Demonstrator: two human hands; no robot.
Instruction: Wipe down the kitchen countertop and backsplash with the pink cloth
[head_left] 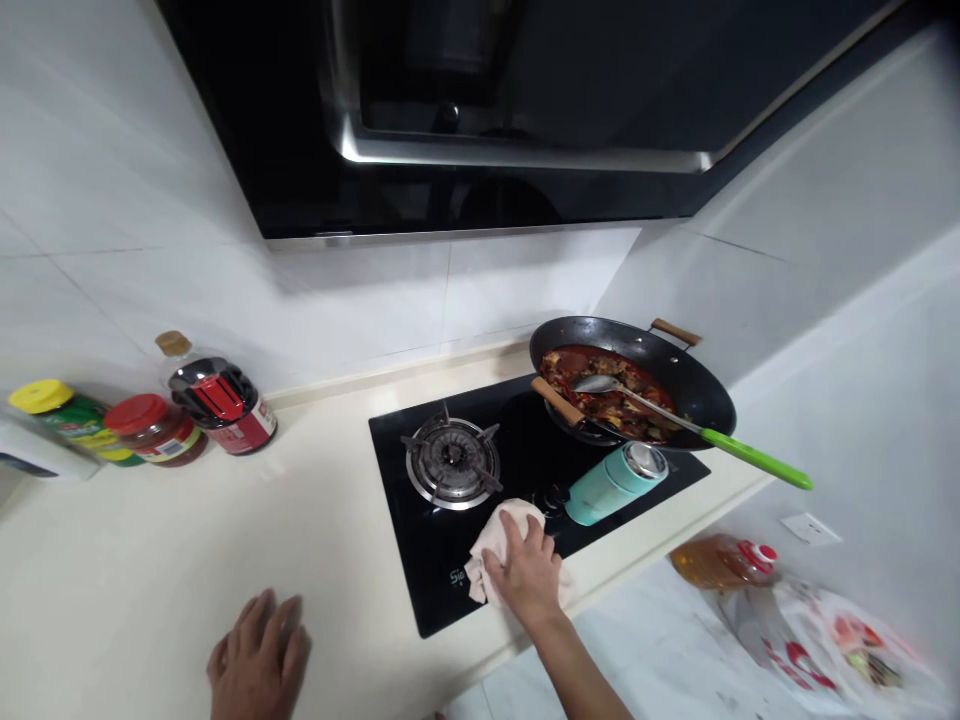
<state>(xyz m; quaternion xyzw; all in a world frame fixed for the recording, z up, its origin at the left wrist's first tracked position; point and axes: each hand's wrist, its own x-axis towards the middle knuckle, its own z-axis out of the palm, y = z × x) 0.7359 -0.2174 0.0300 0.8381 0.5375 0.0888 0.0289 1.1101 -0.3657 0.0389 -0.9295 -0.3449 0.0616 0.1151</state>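
My right hand is on a pale pink cloth at the front of the black glass gas stove, its fingers bent over the fabric. Part of the cloth is hidden under the palm. Just right of it stand a black control knob and a mint-green thermos with a steel top. The left burner, bare with its metal grate, lies behind the cloth. My left hand is over the cream countertop, left of the stove, fingers slightly apart and holding nothing.
A wok of red stew sits on the right burner, a green-handled ladle leaning out over its edge. Sauce bottle, red-lidded jar and yellow-capped container stand at left. The range hood hangs above. An oil jug is below right.
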